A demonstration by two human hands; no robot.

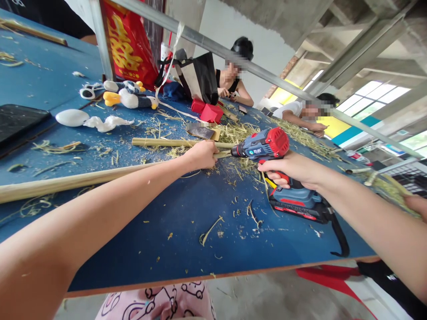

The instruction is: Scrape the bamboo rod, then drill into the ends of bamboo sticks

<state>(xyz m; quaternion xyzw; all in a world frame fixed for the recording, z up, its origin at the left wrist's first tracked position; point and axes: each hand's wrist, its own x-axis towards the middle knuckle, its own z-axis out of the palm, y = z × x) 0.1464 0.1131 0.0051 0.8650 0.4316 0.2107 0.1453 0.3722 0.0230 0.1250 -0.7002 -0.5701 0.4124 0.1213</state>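
Note:
My right hand grips the handle of a blue and red cordless drill, whose chuck points left. My left hand is closed around a long pale wooden pole, near the end that meets the drill's chuck. Whether a bit enters the pole cannot be made out. Just behind my left hand lies a shorter pale stick. A dark flat block rests beyond it among plant shavings. The drill's battery base sits low over the table, with a black strap hanging from it.
Shavings litter the blue table. Bird plush toys, a white egg-shaped object, a red box and bags stand at the back left. A metal rail crosses above. Two people work across the table; another person's hand shows at far right.

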